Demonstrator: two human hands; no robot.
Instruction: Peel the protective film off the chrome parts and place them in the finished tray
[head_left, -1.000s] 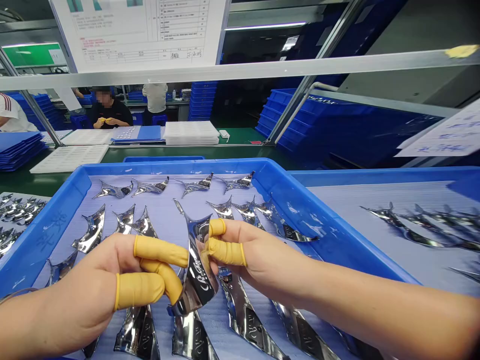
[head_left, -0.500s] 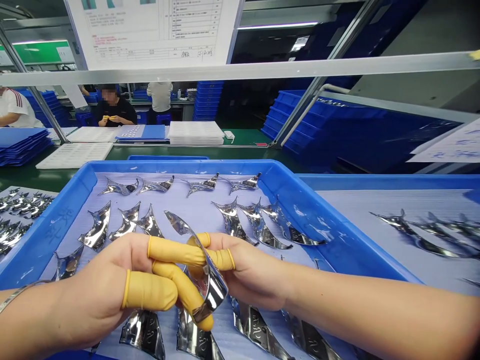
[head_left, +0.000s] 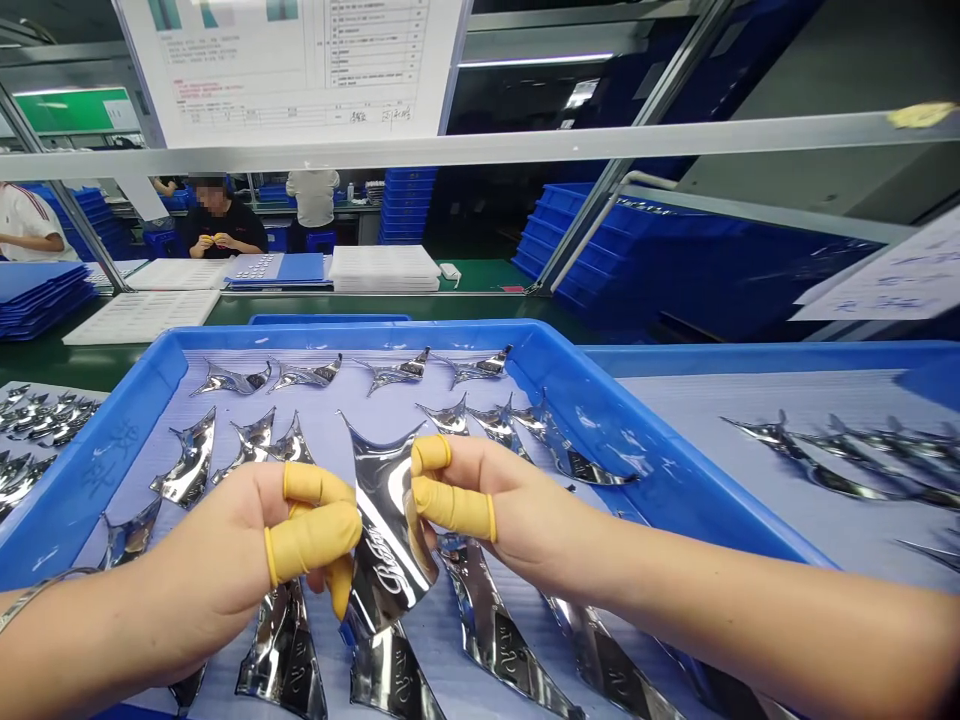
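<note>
Wearing yellow finger cots [head_left: 313, 535], the left hand [head_left: 217, 550] and right hand [head_left: 499, 510] pinch a curved mirror-chrome trim piece [head_left: 384, 540] from both sides, lower centre, above a blue plastic tray [head_left: 375, 334].

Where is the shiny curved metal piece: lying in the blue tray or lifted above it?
Lifted: the shiny curved metal piece is pinched between the left hand and right hand, above the blue tray.

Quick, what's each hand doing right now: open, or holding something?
Left hand: closed, holding the left edge of the curved chrome-finish piece.
Right hand: closed, pinching the same piece at its right edge between thumb and finger.
</note>
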